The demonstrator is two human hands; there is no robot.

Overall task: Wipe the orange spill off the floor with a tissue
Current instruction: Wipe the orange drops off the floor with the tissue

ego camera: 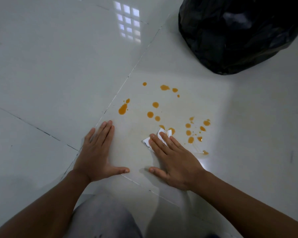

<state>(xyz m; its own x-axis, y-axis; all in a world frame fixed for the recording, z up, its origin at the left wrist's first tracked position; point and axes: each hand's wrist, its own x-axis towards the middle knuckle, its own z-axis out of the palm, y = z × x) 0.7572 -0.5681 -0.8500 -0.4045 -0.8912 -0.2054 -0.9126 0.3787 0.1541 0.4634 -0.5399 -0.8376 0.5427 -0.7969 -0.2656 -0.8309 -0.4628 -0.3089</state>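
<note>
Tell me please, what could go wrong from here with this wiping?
1. The tissue is small and crumpled under the right hand, while the orange drops are many and spread wide; it may soak through and smear them.
2. The bare fingers reach past the tissue's edge, so they could touch the liquid.
3. The left hand presses flat on the glossy floor near a drop; it might slip or get stained.

Both forearms bare, no sleeves, no watch/rings on left hand or right hand; grey trousers w/ few dark specks at knee.
</note>
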